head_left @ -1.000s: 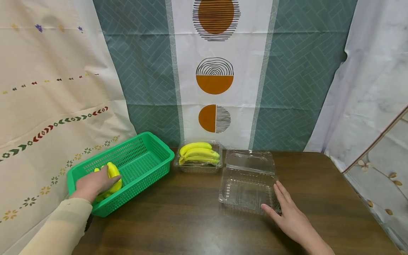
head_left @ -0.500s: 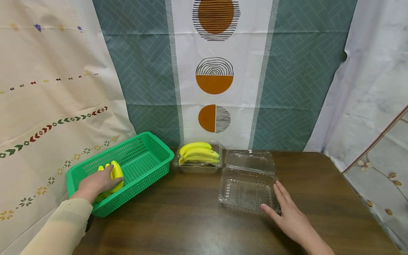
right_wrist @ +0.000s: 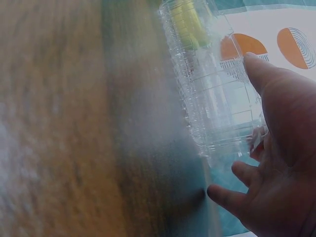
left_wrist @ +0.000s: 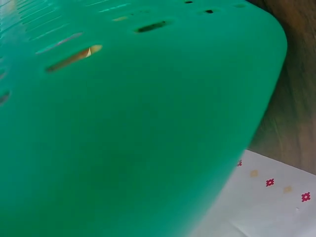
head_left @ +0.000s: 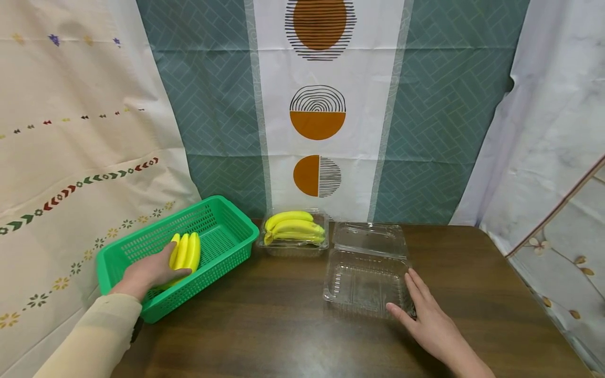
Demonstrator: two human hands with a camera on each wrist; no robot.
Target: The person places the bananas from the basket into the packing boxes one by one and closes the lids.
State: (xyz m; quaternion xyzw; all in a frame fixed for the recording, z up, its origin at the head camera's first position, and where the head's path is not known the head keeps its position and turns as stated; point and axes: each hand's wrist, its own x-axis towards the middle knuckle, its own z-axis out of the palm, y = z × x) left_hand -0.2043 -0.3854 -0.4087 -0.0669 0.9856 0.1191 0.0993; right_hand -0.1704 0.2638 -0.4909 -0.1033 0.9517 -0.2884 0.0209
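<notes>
In the head view my left hand (head_left: 150, 270) grips a bunch of yellow bananas (head_left: 186, 253) inside the green plastic basket (head_left: 236, 251). The thumb lies across their near side; the other fingers are hidden. The left wrist view is filled by the basket's blurred green wall (left_wrist: 128, 108). My right hand (head_left: 431, 319) rests with fingers extended at the right side of a clear plastic clamshell container (head_left: 366, 286), whose lid (head_left: 371, 239) lies folded back. The right wrist view shows this right hand (right_wrist: 281, 138) with thumb and fingers spread around the container's edge (right_wrist: 222, 113).
A second clear container with bananas (head_left: 295, 228) inside stands left of the open one, near the back edge of the wooden table (head_left: 283, 336). Patterned cloths hang behind and at both sides, the cream one (head_left: 85, 157) close behind the basket.
My left hand has shifted a little to the right with the bananas, which now show more of their length above the hand. The right hand and the container have stayed put.
</notes>
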